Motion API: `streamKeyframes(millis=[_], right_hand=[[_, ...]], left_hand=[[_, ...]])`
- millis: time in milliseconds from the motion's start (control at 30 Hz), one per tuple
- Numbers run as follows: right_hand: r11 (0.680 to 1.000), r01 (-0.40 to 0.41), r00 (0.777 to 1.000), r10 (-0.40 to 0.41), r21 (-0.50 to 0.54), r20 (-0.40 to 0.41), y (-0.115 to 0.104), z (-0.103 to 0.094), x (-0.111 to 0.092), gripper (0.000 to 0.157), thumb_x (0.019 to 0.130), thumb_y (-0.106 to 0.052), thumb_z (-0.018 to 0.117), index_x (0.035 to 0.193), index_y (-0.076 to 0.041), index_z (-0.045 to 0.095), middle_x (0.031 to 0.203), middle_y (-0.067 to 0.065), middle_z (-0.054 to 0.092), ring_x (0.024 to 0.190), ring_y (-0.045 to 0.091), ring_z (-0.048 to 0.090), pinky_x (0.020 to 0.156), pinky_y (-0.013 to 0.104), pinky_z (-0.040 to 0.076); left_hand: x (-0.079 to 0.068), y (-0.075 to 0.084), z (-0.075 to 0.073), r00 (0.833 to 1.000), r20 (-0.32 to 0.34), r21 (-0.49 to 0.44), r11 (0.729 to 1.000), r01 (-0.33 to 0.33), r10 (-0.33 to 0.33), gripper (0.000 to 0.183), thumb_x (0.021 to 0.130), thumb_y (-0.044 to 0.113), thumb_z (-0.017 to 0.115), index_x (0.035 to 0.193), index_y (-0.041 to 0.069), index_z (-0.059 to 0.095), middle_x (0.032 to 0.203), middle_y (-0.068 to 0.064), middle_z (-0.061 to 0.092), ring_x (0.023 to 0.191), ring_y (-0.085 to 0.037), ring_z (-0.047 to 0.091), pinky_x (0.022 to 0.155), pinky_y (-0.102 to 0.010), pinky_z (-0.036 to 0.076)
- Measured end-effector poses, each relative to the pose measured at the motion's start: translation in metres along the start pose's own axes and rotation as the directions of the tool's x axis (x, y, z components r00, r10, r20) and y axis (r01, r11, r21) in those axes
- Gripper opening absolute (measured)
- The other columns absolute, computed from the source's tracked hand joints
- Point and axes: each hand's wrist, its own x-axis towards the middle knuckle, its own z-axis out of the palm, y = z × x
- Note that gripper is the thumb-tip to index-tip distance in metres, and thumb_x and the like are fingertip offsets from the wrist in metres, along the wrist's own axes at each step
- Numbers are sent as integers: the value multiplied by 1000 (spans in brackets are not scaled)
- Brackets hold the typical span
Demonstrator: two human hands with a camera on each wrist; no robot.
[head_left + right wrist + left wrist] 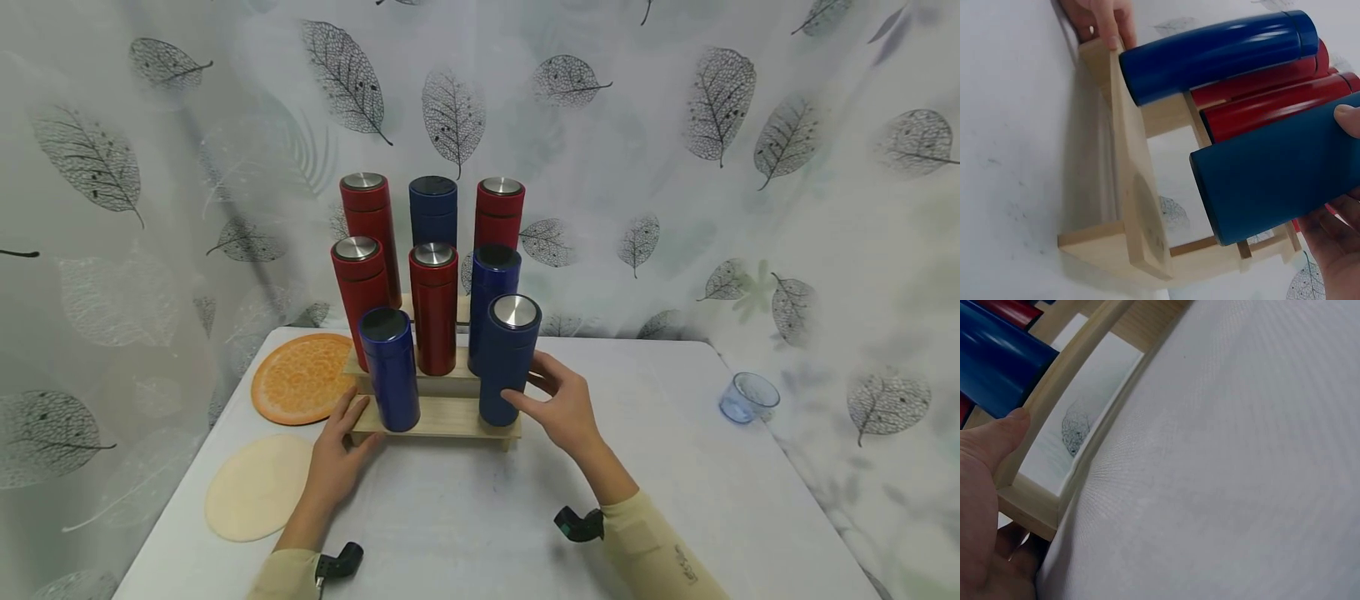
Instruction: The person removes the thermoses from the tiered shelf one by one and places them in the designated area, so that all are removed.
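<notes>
My right hand grips a matte blue thermos with a silver lid, thumb on one side and fingers round the other. In the right wrist view, a gap shows between this thermos's base and the front step. My left hand holds the left end of the stepped wooden rack, thumb at its front edge. Beside that hand, a glossy blue thermos with a dark lid stands on the front step. The middle step bears two red thermoses and a blue one.
On the top step stand two red thermoses with a blue one between them. Left of the rack lie an orange round mat and a cream round mat. A small blue glass cup sits near the table's right edge.
</notes>
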Motion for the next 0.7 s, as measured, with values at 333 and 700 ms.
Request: streamKeyframes(millis=[333,700], right_hand=[[1000,14,999,-14,-13,-30,3,-19,1,62,88,-9,92,145,-7,67,136,6,72,125,26,70,106,37,56],[999,5,999,-7,-43,-43,6,-39,-1,60,87,-6,92,143,-5,68,133,8,74,123,27,70,106,37,56]], left_hand=[[1,-2,0,1000,7,-15,1000,18,-18,70,101,26,81,160,4,53,176,-12,30,158,-45,30,120,-67,35],[0,-3,-1,1000,10,-6,1000,19,-19,72,100,27,82,160,2,52,176,-13,30,158,-45,30,119,-66,38]])
